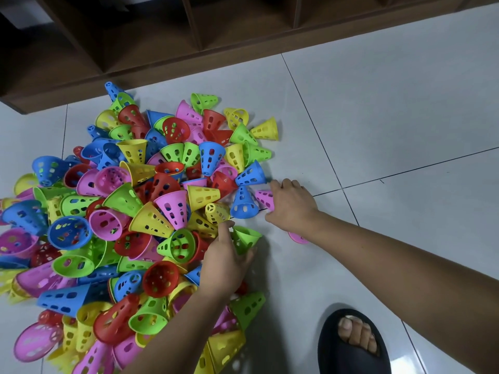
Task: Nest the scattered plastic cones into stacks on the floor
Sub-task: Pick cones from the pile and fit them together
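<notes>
A large heap of perforated plastic cones in blue, green, yellow, red and pink covers the left half of the floor. My left hand grips a green cone at the heap's right edge, its wide mouth up. My right hand is closed around a pink cone lying on its side next to a blue cone. Another pink cone peeks out from under my right wrist.
A dark wooden shelf unit runs along the back, just behind the heap. My foot in a black slipper rests at the bottom right. White floor tiles stretch to the right of the heap.
</notes>
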Demonstrator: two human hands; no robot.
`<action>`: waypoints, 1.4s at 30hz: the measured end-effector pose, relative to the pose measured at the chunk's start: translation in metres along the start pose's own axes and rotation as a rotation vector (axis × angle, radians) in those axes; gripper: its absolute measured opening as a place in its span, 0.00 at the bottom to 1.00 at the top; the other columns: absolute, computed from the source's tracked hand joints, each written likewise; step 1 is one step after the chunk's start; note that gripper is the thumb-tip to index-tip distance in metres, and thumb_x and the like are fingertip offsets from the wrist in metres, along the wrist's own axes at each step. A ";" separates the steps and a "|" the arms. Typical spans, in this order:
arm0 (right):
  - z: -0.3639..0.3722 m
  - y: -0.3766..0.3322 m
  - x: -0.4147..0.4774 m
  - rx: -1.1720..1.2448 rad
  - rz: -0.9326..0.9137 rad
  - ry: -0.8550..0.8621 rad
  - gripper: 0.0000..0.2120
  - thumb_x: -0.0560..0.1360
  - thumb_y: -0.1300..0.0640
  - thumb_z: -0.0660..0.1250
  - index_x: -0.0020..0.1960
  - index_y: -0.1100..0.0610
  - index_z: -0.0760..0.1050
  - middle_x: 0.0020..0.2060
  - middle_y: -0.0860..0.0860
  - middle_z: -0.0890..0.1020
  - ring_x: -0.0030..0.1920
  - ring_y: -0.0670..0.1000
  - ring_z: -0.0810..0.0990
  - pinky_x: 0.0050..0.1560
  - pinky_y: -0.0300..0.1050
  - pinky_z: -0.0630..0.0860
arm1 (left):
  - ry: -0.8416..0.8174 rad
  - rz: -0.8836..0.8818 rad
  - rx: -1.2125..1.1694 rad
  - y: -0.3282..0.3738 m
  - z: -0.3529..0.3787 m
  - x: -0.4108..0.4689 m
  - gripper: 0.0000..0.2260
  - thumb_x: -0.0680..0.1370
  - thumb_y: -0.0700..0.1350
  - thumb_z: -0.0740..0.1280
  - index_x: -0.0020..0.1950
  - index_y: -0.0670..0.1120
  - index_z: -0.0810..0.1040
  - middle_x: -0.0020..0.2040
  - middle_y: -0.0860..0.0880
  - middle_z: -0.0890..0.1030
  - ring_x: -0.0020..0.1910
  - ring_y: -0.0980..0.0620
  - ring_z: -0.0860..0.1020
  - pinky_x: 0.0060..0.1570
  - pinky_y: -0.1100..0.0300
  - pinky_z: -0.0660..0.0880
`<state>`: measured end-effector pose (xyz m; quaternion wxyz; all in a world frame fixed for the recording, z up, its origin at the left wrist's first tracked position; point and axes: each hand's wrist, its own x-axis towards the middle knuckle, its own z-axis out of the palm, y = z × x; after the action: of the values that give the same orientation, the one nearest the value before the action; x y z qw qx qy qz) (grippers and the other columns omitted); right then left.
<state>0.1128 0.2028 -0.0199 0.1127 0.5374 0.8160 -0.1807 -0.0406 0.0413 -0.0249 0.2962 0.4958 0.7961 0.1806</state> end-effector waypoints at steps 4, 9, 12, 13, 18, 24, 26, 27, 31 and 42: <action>-0.010 0.010 -0.002 0.133 0.023 -0.002 0.32 0.70 0.44 0.75 0.69 0.57 0.71 0.62 0.56 0.74 0.64 0.58 0.73 0.58 0.50 0.73 | 0.000 0.060 -0.082 0.008 -0.005 -0.003 0.31 0.79 0.60 0.74 0.76 0.56 0.65 0.45 0.53 0.82 0.38 0.58 0.79 0.34 0.59 0.73; -0.030 0.040 -0.033 0.612 0.114 0.175 0.22 0.68 0.50 0.78 0.59 0.51 0.76 0.53 0.49 0.76 0.52 0.53 0.78 0.48 0.46 0.71 | 0.060 0.166 -0.125 0.023 -0.012 -0.001 0.33 0.79 0.57 0.75 0.81 0.51 0.68 0.74 0.51 0.72 0.60 0.65 0.76 0.60 0.60 0.75; -0.024 0.055 -0.069 0.776 0.110 0.270 0.19 0.69 0.53 0.79 0.57 0.48 0.76 0.51 0.45 0.78 0.50 0.46 0.79 0.47 0.40 0.73 | 0.073 0.192 -0.134 0.036 -0.012 0.000 0.33 0.80 0.57 0.75 0.82 0.49 0.69 0.72 0.52 0.69 0.58 0.67 0.73 0.58 0.66 0.71; -0.019 0.058 -0.081 0.809 0.083 0.286 0.20 0.70 0.54 0.79 0.58 0.47 0.76 0.51 0.44 0.79 0.51 0.44 0.79 0.49 0.39 0.74 | 0.079 0.197 -0.147 0.038 -0.011 0.001 0.33 0.80 0.56 0.75 0.82 0.48 0.69 0.71 0.52 0.70 0.62 0.62 0.73 0.61 0.65 0.71; 0.022 0.071 -0.113 0.788 0.049 0.289 0.24 0.71 0.53 0.80 0.63 0.45 0.76 0.56 0.40 0.82 0.56 0.44 0.80 0.58 0.37 0.75 | 0.054 0.245 -0.168 0.054 -0.004 0.001 0.28 0.79 0.51 0.75 0.78 0.49 0.75 0.66 0.54 0.74 0.60 0.58 0.77 0.62 0.62 0.75; 0.060 0.077 -0.106 0.744 0.003 0.297 0.23 0.72 0.50 0.81 0.63 0.42 0.78 0.57 0.39 0.78 0.59 0.47 0.79 0.58 0.47 0.79 | -0.003 0.328 -0.212 0.078 0.014 0.002 0.14 0.79 0.44 0.75 0.65 0.52 0.81 0.57 0.58 0.78 0.48 0.60 0.79 0.48 0.76 0.68; 0.064 0.077 -0.100 0.711 0.004 0.305 0.23 0.71 0.49 0.81 0.63 0.43 0.78 0.57 0.39 0.76 0.58 0.48 0.77 0.58 0.46 0.78 | -0.018 0.342 -0.202 0.082 0.022 0.004 0.14 0.79 0.45 0.75 0.64 0.52 0.80 0.57 0.58 0.79 0.47 0.60 0.78 0.49 0.75 0.69; 0.065 0.077 -0.097 0.701 0.005 0.303 0.22 0.71 0.47 0.80 0.63 0.44 0.78 0.57 0.40 0.76 0.58 0.49 0.77 0.57 0.45 0.78 | -0.024 0.348 -0.193 0.084 0.026 0.004 0.15 0.79 0.45 0.75 0.64 0.52 0.80 0.57 0.58 0.80 0.47 0.60 0.78 0.49 0.76 0.69; 0.067 0.077 -0.090 0.701 0.016 0.285 0.27 0.68 0.40 0.72 0.65 0.45 0.76 0.58 0.41 0.73 0.58 0.51 0.79 0.58 0.49 0.80 | -0.010 0.317 -0.123 0.078 0.035 0.008 0.17 0.77 0.47 0.76 0.65 0.53 0.80 0.59 0.59 0.77 0.46 0.60 0.77 0.48 0.73 0.69; 0.076 0.085 -0.088 0.650 0.023 0.272 0.29 0.71 0.45 0.80 0.69 0.43 0.74 0.61 0.42 0.74 0.62 0.50 0.74 0.62 0.49 0.77 | 0.167 0.296 0.044 0.036 0.031 0.010 0.21 0.72 0.40 0.79 0.63 0.50 0.82 0.62 0.52 0.76 0.60 0.50 0.71 0.55 0.52 0.75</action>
<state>0.2246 0.1282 -0.0708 -0.1718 0.5733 0.7175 -0.3564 0.0010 0.0666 -0.0307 0.1881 0.5973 0.7400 0.2456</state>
